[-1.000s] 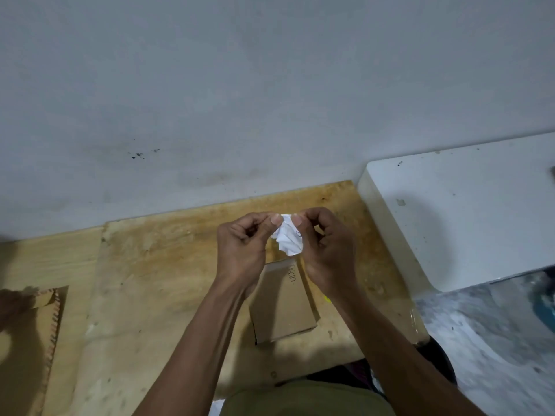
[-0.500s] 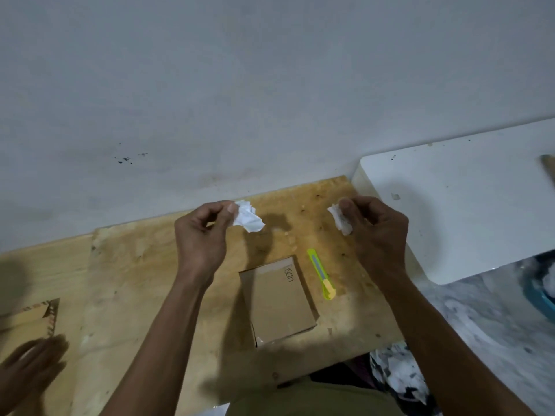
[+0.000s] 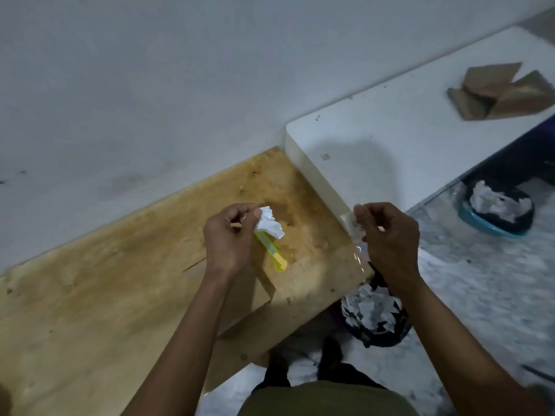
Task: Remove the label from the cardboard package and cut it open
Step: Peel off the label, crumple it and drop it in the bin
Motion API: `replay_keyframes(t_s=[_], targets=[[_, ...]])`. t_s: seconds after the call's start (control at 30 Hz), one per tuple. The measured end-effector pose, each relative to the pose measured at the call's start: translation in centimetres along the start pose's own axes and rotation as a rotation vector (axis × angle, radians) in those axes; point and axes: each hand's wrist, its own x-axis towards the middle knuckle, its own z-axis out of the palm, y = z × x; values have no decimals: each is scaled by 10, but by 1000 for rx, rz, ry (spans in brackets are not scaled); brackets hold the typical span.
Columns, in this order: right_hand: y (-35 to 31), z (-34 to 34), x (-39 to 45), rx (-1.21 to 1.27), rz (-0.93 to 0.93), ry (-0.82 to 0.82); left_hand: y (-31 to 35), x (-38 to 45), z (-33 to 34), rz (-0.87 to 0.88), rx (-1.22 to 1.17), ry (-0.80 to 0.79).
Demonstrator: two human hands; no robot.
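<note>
Label scraps are in both hands: the left hand (image 3: 229, 240) pinches a crumpled white wad (image 3: 269, 223), and the right hand (image 3: 389, 240) pinches a smaller torn piece (image 3: 352, 226). The package (image 3: 240, 298) lies on the bench (image 3: 90, 295) at about 6 o'clock of the left hand, mostly hidden under that forearm. A yellow cutter (image 3: 274, 252) rests just beside it.

A bin of scraps (image 3: 372, 318) sits on the floor at 6 o'clock of the right hand. I judge the pieces could miss it if released from here, and sticky backing may cling to the fingers.

Compared with half a second ago, the view has swung right, revealing the bin, a second bin (image 3: 495, 210) at 3 o'clock and folded cardboard (image 3: 501, 91); the package was then in plain sight.
</note>
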Motion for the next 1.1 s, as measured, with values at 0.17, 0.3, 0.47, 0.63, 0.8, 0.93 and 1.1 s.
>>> replay_keyframes(t_s=[0.17,0.3,0.47,0.63,0.8,0.93,1.1], targets=[[67,-75,-8,-62,160,144,0,-32,91,67,159,-190],[136,-130,-20,-138,265,233,-3,-79,183,110,253,-318],[239,-167,-31,-225,370,227,-26,-139,289,61,347,-473],[310,-175,-27,-319,464,115,-66,-167,358,-2,464,-508],[352,-159,-2,-301,571,69,-109,-164,403,-40,549,-526],[389,-139,12,-334,627,-10,-144,-154,429,-124,560,-554],[410,-130,17,-342,658,-71,-159,-143,435,-165,562,-580]])
